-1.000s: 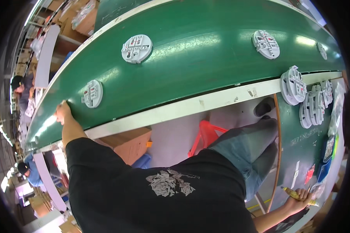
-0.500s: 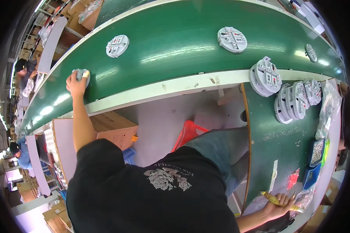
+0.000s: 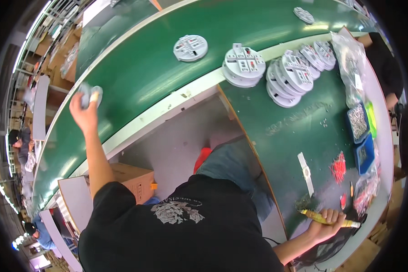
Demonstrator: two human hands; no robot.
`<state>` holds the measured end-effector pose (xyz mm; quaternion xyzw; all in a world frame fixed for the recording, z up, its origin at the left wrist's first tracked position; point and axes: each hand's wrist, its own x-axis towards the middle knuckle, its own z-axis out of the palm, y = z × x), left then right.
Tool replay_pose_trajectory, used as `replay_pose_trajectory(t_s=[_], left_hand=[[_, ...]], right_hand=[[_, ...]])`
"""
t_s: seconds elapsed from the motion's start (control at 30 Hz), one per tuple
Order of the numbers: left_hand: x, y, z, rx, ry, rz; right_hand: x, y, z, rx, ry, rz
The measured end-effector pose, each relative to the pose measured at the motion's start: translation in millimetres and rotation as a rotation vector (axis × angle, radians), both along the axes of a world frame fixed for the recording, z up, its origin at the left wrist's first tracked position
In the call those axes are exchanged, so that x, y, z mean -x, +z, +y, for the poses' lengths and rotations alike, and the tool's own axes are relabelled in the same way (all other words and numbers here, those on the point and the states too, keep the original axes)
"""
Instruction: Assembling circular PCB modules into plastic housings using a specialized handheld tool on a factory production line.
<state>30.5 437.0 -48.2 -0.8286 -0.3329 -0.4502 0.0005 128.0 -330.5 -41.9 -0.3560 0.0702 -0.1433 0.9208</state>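
Observation:
At the left, my left hand reaches out over the green conveyor belt, fingers closed on a grey round disc. Blur and the fingers hide part of it, and I cannot tell whether a second piece is there. Low on the right, my right hand wraps round a yellow stick-like tool with a pale end. The tool is over the green side table. Another grey disc with red and black parts lies on the belt, a further one beyond it.
Stacked grey discs stand at the table's far edge, with more leaning stacks beside them. Blue bins, red pieces, a white strip and a plastic bag occupy the table. A carton sits below the belt.
My view has turned, so the table and stacks appear further left. The left hand stays closed over the belt; the right still grips the yellow tool. The leftmost loose disc no longer shows apart.

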Motion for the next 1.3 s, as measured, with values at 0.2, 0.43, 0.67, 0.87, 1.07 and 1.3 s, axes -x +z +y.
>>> replay_pose_trajectory(t_s=[0.2,0.43,0.67,0.87,1.07,1.3], left_hand=[[-185.7,40.5,-188.8,-0.045,-0.873,-0.113],[-278.0,32.9,-279.8,-0.113,-1.237,0.154],[-278.3,43.7,-281.5,-0.019,-1.315,0.42],[-293.0,37.4,-194.0,0.058,-1.032,0.243],[-248.2,-16.6,-89.5,0.228,-0.998,0.72],[-231.3,8.8,-98.7,0.783,-0.796,0.28]], right_hand=[[3.9,5.3,15.8,-0.015,-0.002,0.012],[39.1,8.8,26.5,-0.006,-0.078,0.0],[51.4,10.2,19.9,-0.015,-0.121,0.06],[33.8,65.1,19.0,0.611,-0.007,0.261],[-63.8,66.8,-8.9,1.759,-0.032,0.492],[-111.3,28.4,-20.7,2.086,0.007,0.127]])
